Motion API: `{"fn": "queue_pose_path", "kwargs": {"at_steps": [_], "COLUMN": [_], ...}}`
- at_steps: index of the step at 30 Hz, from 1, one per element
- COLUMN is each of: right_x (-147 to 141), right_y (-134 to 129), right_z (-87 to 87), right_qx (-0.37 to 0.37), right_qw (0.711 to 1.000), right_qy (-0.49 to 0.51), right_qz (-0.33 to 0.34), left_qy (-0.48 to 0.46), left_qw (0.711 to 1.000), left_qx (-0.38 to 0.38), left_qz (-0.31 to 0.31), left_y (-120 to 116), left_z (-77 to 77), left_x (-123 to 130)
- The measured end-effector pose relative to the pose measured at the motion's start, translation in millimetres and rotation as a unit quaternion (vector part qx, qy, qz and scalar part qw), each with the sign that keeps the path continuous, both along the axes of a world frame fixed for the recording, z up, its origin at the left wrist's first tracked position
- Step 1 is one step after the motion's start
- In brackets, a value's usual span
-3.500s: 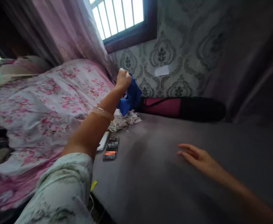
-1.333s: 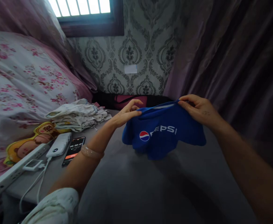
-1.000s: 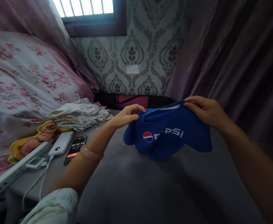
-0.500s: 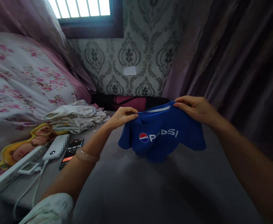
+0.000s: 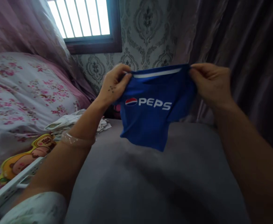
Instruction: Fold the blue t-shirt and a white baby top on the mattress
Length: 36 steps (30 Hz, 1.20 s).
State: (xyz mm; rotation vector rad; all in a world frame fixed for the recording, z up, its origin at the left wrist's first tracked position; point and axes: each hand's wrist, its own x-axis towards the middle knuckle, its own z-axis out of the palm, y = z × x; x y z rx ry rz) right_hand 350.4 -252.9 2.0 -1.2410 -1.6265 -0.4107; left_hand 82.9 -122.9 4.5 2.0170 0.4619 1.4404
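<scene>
A small blue T-shirt [image 5: 146, 124] with a white, red and blue round logo and white lettering hangs in the air by its shoulders. My left hand [image 5: 115, 82] pinches it at the left end of the neckline, thumb toward me. At the other end, my right hand [image 5: 210, 81] grips the shoulder with closed fingers. Between the two hands the neckline is drawn taut, and a white band shows inside it. The shirt's lower hem hangs free above the grey surface. Folds on the right side hide the last letter.
Behind my left forearm lies a pile of whitish cloths [image 5: 66, 123]. A yellow cartoon cushion [image 5: 24, 158] and a white power strip [image 5: 12, 183] are at the left. Floral bedding [image 5: 29, 90] rises beside them; dark curtains [image 5: 251, 62] hang at the right.
Both hands have lifted the T-shirt higher and moved farther apart, stretching the neckline. The camera view has tilted upward. My left forearm now covers the phone and power bank.
</scene>
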Motion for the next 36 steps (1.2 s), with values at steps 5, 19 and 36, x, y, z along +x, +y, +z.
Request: {"fn": "queue_pose_path", "kwargs": {"at_steps": [5,19,36], "right_x": [2.3,34.9,30.4], "right_y": [9.8,11.9,-25.6], "right_z": [11.6,-3.2,-6.1], "right_qx": [-0.041,-0.197,-0.306], "right_qw": [0.999,0.980,0.949], "right_qy": [-0.036,-0.040,0.013], "right_qz": [0.001,0.001,0.070], "left_qy": [0.101,0.159,0.203], "left_qw": [0.995,0.983,0.971], "left_qx": [0.004,-0.083,-0.082], "left_qz": [-0.016,-0.046,-0.096], "left_y": [7.3,51.7,22.2], "left_z": [21.9,-26.0,-36.1], "left_x": [-5.6,1.3,4.7]}}
